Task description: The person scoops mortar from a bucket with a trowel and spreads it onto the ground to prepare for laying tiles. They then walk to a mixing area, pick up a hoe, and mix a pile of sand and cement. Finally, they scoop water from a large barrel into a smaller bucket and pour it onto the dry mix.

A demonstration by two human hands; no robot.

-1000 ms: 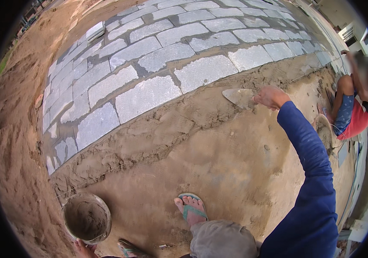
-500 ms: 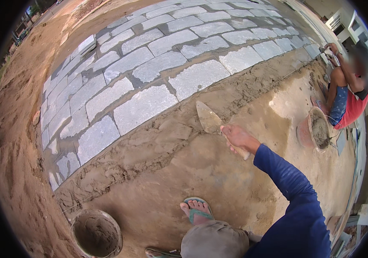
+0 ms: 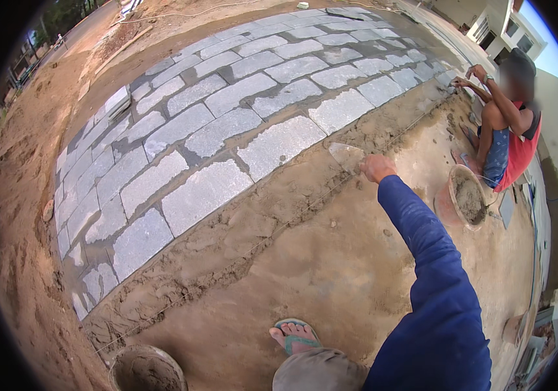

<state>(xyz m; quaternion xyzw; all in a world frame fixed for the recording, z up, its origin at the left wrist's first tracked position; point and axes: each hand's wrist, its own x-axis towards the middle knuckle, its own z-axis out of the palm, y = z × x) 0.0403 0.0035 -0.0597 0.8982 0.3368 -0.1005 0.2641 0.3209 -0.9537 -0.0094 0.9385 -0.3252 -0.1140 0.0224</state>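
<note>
My right hand is closed round the handle of a trowel, its blue-sleeved arm stretched forward. The pale trowel blade lies on or just over a strip of wet mortar, close to the edge of the laid stones. Beside that strip are rows of grey stone pavers with mortar-smeared joints. A thin string line runs along the near side of the mortar. My left hand does not show.
A bucket of mortar stands at the lower left. At right, another person crouches by the paver edge, near a second mortar bucket. Loose pavers are stacked at the far left. My sandalled foot rests on bare ground.
My right hand and the trowel have moved forward and to the right along the mortar strip, the arm reaching farther out. The view has shifted slightly.
</note>
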